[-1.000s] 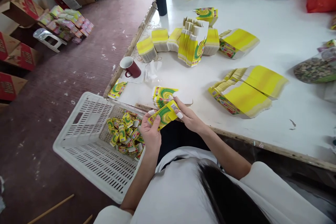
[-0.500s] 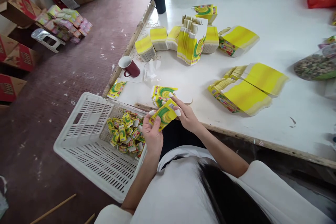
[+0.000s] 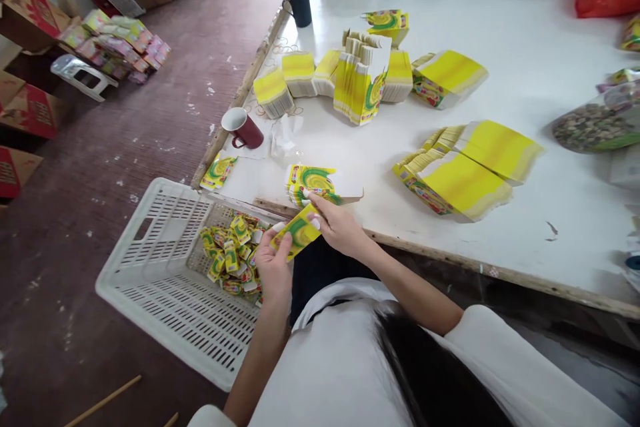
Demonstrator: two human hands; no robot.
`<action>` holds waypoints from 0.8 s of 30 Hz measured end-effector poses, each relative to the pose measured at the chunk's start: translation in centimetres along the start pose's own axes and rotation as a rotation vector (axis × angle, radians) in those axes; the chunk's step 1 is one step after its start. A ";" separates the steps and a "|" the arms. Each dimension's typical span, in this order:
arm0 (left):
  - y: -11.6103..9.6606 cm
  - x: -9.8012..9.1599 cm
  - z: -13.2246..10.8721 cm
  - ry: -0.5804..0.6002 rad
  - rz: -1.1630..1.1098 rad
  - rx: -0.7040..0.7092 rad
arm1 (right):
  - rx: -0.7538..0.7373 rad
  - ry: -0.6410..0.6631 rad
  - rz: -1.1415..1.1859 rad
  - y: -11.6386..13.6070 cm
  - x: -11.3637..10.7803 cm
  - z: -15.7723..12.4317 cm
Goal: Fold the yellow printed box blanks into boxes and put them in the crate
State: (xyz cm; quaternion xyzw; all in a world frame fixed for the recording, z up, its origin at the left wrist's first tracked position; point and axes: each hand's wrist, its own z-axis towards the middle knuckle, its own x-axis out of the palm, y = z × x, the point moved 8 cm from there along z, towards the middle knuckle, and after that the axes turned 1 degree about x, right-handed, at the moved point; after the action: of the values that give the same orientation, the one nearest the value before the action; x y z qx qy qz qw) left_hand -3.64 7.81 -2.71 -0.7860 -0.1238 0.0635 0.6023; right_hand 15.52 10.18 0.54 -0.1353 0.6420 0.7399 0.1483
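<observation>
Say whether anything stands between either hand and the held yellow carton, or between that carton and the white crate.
Nothing visible separates the left hand or right hand from the yellow carton; both touch it. Between it and the white crate, only the left hand shows, gripping the carton.

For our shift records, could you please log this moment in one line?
left hand: holding yellow carton; right hand: thumb on same carton; white crate: small cartons inside; carton stacks: on table

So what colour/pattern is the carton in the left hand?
The carton is yellow with a green curved pattern; see the head view.
</observation>
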 end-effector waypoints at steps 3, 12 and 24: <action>-2.9 -8.8 2.1 -0.370 0.342 0.253 | 0.062 -0.107 -0.153 -1.1 -1.8 1.3; -2.4 -11.9 3.8 -0.370 0.408 0.267 | 0.234 -0.107 -0.654 -3.8 -2.2 4.6; 1.1 4.7 0.4 0.172 -0.389 -0.036 | 0.023 0.086 -0.057 -0.1 -1.2 0.5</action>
State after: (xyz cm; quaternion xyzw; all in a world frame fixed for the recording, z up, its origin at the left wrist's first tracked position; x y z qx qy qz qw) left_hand 0.88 9.20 -3.66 -0.7605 -0.2224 -0.1236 0.5974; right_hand 16.65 10.66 1.01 -0.1833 0.6522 0.7214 0.1433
